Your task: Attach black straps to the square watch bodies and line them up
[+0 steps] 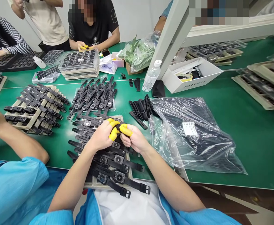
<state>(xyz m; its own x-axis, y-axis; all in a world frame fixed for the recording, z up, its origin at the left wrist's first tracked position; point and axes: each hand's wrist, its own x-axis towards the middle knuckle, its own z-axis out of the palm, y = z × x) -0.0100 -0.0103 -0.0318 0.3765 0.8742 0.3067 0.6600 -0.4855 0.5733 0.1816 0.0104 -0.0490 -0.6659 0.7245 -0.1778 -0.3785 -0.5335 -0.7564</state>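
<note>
My left hand (pixel 106 134) and my right hand (pixel 131 135) meet above a tray of watches (pixel 119 177), with yellow covers on several fingertips. Both pinch a small black piece (pixel 118 126), perhaps part of a watch or strap; the fingers hide most of it. Under my hands, watches with black straps lie in rows, some strap ends hanging over the tray's near edge. Just right of my hands is a pile of loose black straps (pixel 141 109). A clear plastic bag (pixel 204 134) full of black straps lies farther right.
Behind the tray stand more watches (pixel 94 97), with stacked watch trays (pixel 36 109) at left. A water bottle (pixel 152 76), a black phone (pixel 158 89) and a white box (pixel 193 76) are beyond the straps. A co-worker's arm (pixel 17 134) rests at left; other people sit or stand across the table.
</note>
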